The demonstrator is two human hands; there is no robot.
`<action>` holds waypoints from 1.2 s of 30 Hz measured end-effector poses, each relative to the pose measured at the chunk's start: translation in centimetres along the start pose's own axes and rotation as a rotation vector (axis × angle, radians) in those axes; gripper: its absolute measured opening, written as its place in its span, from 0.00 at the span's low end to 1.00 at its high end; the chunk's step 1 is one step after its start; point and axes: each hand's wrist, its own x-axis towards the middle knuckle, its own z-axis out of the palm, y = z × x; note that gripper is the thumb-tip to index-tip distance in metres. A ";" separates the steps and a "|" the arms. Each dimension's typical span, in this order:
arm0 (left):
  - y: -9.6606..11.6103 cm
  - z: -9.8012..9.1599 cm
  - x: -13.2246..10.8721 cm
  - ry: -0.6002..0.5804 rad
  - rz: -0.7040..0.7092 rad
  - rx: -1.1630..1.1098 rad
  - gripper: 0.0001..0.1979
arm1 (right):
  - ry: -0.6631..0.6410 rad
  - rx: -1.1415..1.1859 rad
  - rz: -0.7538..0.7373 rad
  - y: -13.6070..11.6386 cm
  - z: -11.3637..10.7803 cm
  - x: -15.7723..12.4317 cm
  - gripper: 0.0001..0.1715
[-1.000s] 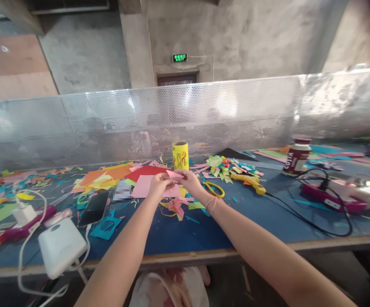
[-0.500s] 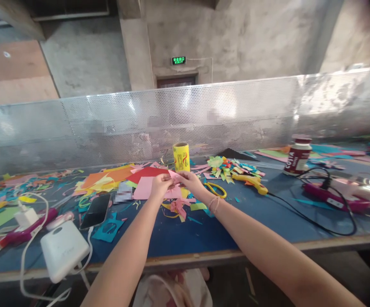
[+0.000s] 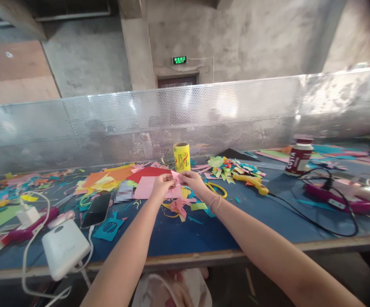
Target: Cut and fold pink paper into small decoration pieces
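Observation:
Both my hands meet over the middle of the blue table (image 3: 178, 234), pinching a small pink paper piece (image 3: 175, 176) between them. My left hand (image 3: 161, 185) grips its left side with closed fingers. My right hand (image 3: 193, 182) pinches its right edge; a thin bracelet sits on that wrist. Under the hands lie a pink sheet (image 3: 144, 187) and a red sheet (image 3: 148, 172). A yellow tape roll (image 3: 181, 157) stands just behind the hands. Yellow-handled scissors (image 3: 217, 190) lie right of my right wrist.
Coloured paper scraps (image 3: 229, 167) litter the table. A yellow glue gun (image 3: 252, 182) with black cable, a brown bottle (image 3: 297, 158), a pink tool (image 3: 335, 198), a phone (image 3: 97, 204) and a white charger box (image 3: 65, 248) lie around. A perforated metal screen (image 3: 108, 123) backs the table.
Both hands stay pinched on the pink piece, shifting it slightly between the fingers. The camera has tilted a little; nothing else has moved.

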 end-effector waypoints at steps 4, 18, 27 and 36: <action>0.0 -0.1 0.0 -0.034 -0.005 -0.020 0.09 | -0.012 0.001 -0.008 -0.1 -0.1 0.1 0.14; 0.4 0.3 -0.2 0.060 0.037 -0.011 0.13 | -0.036 0.073 0.054 -0.5 0.1 -0.2 0.14; 0.4 -0.2 0.0 0.060 0.149 -0.028 0.09 | -0.056 0.251 0.185 -0.8 0.3 -0.5 0.13; 0.7 -0.3 0.1 0.228 0.144 -0.219 0.09 | -0.072 0.350 0.123 -1.2 0.2 -0.2 0.12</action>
